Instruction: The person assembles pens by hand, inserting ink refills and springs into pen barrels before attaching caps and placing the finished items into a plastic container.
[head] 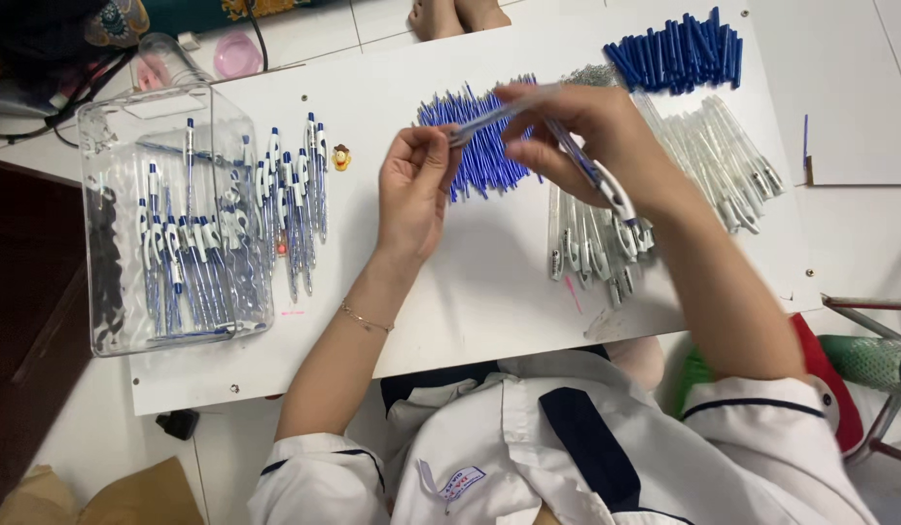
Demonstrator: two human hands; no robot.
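Note:
My left hand [413, 190] is raised over the white board [489, 282], its fingers pinched on the tip end of a pen part [484, 122]. My right hand [591, 136] grips a blue and white pen [596, 180] by its barrel, the clip end pointing down toward me. Both hands meet above a pile of thin blue refills [479, 146]. Just right of my right wrist lies a heap of clear barrels with white clips [596, 243].
A clear plastic box [173, 224] with assembled pens stands at the left, more finished pens [295, 204] beside it. Blue caps [679, 49] and clear barrels [723, 156] lie at the far right. Someone's bare feet [455, 15] show beyond the board.

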